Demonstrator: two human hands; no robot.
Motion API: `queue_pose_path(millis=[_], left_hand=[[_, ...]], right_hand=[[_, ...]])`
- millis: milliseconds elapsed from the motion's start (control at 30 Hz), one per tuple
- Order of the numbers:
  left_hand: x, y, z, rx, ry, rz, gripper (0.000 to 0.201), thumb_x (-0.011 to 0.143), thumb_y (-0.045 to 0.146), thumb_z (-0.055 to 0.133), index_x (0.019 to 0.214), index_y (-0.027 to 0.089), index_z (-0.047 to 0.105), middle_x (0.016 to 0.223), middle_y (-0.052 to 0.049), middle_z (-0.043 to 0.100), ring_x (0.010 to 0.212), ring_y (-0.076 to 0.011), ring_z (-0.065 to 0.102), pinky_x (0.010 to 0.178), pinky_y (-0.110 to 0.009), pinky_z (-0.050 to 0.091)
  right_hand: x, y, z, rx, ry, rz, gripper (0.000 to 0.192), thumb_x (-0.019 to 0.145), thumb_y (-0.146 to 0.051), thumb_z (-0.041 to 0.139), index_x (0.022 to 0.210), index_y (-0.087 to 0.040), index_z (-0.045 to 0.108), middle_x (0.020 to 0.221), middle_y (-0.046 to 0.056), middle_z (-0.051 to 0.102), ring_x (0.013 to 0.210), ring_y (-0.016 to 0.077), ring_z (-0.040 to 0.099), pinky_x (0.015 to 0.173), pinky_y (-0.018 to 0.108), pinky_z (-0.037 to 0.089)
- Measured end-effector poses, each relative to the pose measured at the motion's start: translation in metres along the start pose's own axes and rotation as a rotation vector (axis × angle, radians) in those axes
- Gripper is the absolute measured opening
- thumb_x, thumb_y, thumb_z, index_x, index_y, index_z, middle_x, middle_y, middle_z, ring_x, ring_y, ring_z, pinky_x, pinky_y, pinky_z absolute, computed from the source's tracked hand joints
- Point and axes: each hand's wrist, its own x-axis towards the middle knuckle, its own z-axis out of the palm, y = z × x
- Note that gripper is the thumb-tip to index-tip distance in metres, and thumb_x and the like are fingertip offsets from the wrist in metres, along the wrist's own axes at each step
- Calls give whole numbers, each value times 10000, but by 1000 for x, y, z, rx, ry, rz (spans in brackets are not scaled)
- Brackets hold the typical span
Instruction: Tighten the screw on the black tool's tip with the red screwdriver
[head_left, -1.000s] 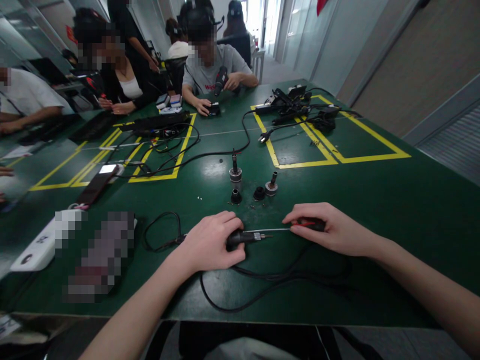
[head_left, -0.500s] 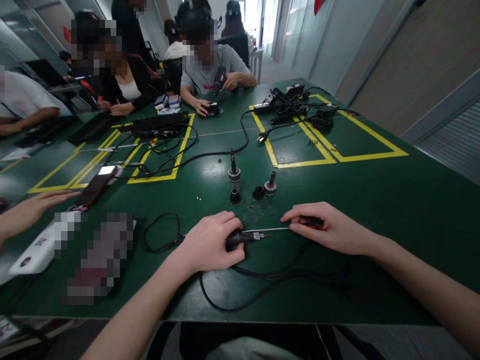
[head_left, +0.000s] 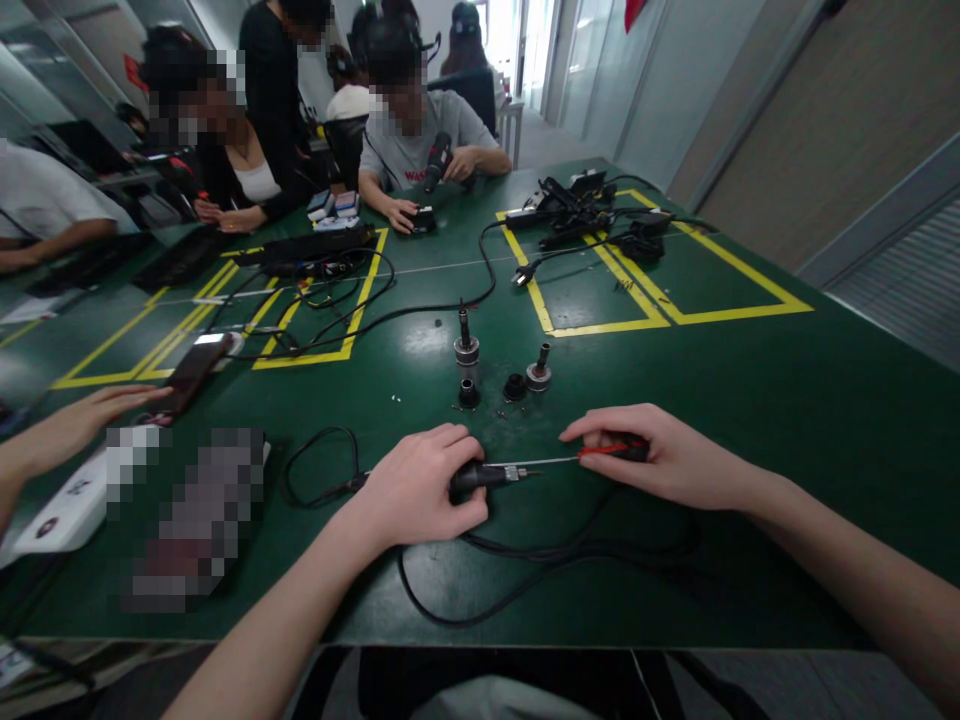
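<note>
**Head view: two hands working a screwdriver into a corded tool on the green table**

The left hand is lying closed over the black body of a small corded tool, pressing it flat against the green table, with the tool's metal nose poking out toward the right. The right hand is pinching the red-and-black handle of a thin screwdriver, thumb and fingers pressed together on it, and the slim shaft is running level across the table until its tip is meeting the tool's nose. The tool's black cable is looping under both forearms and curling away to the left.

Just beyond the hands, several small loose parts are sitting on the table: an upright metal chuck piece, a black collar, a black cap and another metal fitting, with tiny specks that may be screws lying near them.

The likely trouble here is the driver tip slipping off whatever it is engaging, since the shaft is long and thin and is being held far back at the handle; a slip could jab the left fingers curled close to the nose. The tool could also roll under the palm if the pressure eases. A sweep of either wrist could scatter the small parts. At the left edge another person's hand is reaching near a phone.
</note>
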Motion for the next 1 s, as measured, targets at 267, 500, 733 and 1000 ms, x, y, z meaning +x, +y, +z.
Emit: queue_pose_path(millis=[267,500,733,1000], left_hand=[[1,1,-2,1,-2,-6,114,855,263,634,955,210,650,903,-21,662,810,-201,638,724,-319,516],[1,1,-1,-9,-3,-7,112,853,262,628,951,210,643,899,-23,655,807,-204,634,721,-321,509],[1,1,-1,-3,-1,-1,109,857,260,632,953,209,647,901,-24,655,809,-204,636,726,-319,505],[1,2,-1,5,1,-5,123,857,259,639,970,213,654,908,-23,667,817,-206,646,736,-315,518]], right_hand=[[3,-2,0,-98,-17,-19,390,1074,-433,525,1062,-201,838,770,48,786,604,174,675,568,290,482],[0,0,0,-44,6,-25,309,1002,-414,668,1137,-184,824,808,58,783,670,187,700,606,281,534],[4,0,3,-104,-33,-37,427,1114,-436,469,1093,-209,831,779,47,781,642,185,700,640,298,523],[0,-3,-3,-46,-3,-22,317,1005,-412,667,1178,-189,810,822,51,775,704,188,708,659,293,554]])
